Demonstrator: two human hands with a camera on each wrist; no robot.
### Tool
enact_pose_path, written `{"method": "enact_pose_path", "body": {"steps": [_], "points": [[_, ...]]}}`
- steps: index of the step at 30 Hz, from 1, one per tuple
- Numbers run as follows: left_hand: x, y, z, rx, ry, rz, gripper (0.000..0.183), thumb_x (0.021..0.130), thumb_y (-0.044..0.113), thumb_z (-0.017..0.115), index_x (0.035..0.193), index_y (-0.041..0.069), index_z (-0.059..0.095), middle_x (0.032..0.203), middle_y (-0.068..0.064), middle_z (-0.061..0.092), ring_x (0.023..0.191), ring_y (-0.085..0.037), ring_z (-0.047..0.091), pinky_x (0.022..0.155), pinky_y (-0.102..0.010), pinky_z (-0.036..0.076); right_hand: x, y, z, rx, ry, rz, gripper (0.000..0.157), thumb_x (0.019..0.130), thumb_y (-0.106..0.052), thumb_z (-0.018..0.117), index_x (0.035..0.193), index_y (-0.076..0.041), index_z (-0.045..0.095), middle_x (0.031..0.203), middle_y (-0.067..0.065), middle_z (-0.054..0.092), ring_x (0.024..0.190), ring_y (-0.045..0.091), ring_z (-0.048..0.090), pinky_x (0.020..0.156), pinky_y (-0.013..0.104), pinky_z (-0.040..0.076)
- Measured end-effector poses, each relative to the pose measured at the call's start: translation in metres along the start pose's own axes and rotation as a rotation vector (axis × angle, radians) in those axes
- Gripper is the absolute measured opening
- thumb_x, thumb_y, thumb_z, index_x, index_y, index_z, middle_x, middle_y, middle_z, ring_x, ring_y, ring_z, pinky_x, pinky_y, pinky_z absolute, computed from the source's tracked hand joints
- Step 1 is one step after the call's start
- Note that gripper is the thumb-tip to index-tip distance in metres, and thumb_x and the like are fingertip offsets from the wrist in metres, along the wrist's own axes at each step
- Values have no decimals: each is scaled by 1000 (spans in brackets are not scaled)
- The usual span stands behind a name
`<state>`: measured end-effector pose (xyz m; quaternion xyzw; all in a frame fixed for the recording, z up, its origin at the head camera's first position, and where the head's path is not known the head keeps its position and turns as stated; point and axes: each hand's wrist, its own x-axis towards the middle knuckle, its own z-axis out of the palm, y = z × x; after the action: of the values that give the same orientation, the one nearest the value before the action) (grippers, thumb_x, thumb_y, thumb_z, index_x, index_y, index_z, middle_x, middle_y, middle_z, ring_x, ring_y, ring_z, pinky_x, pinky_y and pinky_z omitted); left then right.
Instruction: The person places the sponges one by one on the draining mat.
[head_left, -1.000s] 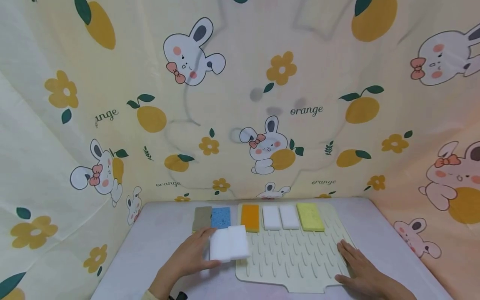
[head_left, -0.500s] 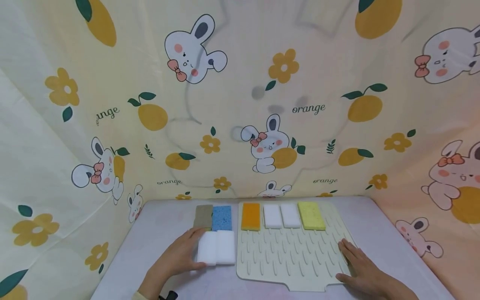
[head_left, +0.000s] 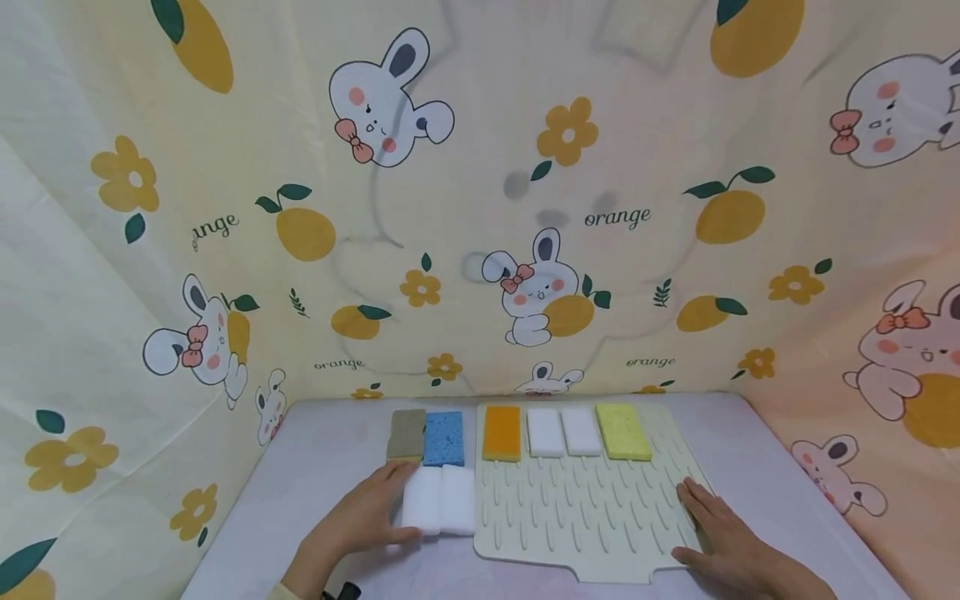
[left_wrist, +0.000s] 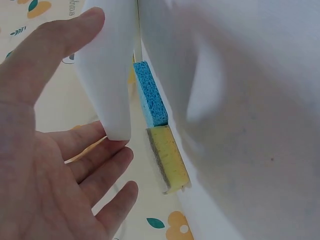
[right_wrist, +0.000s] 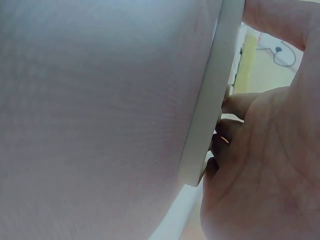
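Two white sponges (head_left: 438, 500) sit side by side, left of the ribbed cream drying mat (head_left: 570, 517). My left hand (head_left: 367, 512) pinches them at their left side, thumb at the near edge and fingers at the far edge. In the left wrist view, a white sponge (left_wrist: 111, 75) stands between thumb and fingertips, with its shadow on the table. My right hand (head_left: 723, 537) rests on the mat's right edge with extended fingers. From the right wrist, the mat's side (right_wrist: 210, 100) shows next to the fingers.
Behind the held sponges lie a grey-brown and yellow sponge (head_left: 407, 433) and a blue sponge (head_left: 444, 438). Along the mat's back stand an orange sponge (head_left: 502, 433), two white sponges (head_left: 545, 432) and a yellow sponge (head_left: 623, 432). A patterned curtain (head_left: 450, 208) encloses the table (head_left: 300, 450).
My left hand has carried the two white sponges left off the mat's edge, then slightly back right and nearer. My right hand has stayed at the mat's right edge.
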<state>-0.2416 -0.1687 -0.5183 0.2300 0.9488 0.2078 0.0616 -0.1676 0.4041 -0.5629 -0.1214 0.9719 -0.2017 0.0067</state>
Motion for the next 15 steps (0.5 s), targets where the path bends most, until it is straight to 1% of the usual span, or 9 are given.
{"method": "enact_pose_path", "body": {"steps": [1, 5, 7, 12, 15], "points": [[0, 0, 0, -4, 0, 3, 111, 78, 60, 92, 162, 6, 44, 160, -21, 49, 144, -43, 51, 117, -64, 46, 1, 0, 0, 9, -8, 9, 101, 89, -49, 81, 155, 16, 39, 164, 40, 30, 147, 60, 32, 98, -3, -19], [1, -2, -1, -31, 5, 9, 111, 78, 59, 93, 162, 6, 44, 159, -21, 49, 144, -44, 51, 116, -65, 46, 2, 0, 0, 28, -15, 19, 103, 88, -48, 82, 155, 16, 39, 164, 41, 28, 148, 61, 30, 95, -2, -20], [0, -3, -2, -41, 14, 11, 110, 78, 58, 93, 162, 7, 45, 159, -20, 50, 144, -43, 52, 115, -65, 47, 2, 0, 0, 49, -35, 46, 105, 88, -50, 82, 157, 15, 37, 166, 40, 26, 149, 61, 28, 95, -2, -20], [-2, -6, -8, -33, 55, 11, 107, 78, 57, 93, 160, 8, 46, 156, -16, 53, 142, -41, 54, 114, -64, 48, 2, 1, 0, 46, -35, 23, 102, 90, -49, 81, 156, 16, 37, 165, 42, 26, 149, 61, 28, 98, -2, -20], [-2, -7, -11, -30, 71, 2, 106, 78, 55, 94, 160, 7, 47, 155, -16, 53, 142, -41, 54, 115, -64, 48, 1, 2, 1, 55, -29, 26, 102, 90, -49, 80, 156, 16, 37, 165, 41, 26, 155, 55, 24, 99, -2, -21]]}}
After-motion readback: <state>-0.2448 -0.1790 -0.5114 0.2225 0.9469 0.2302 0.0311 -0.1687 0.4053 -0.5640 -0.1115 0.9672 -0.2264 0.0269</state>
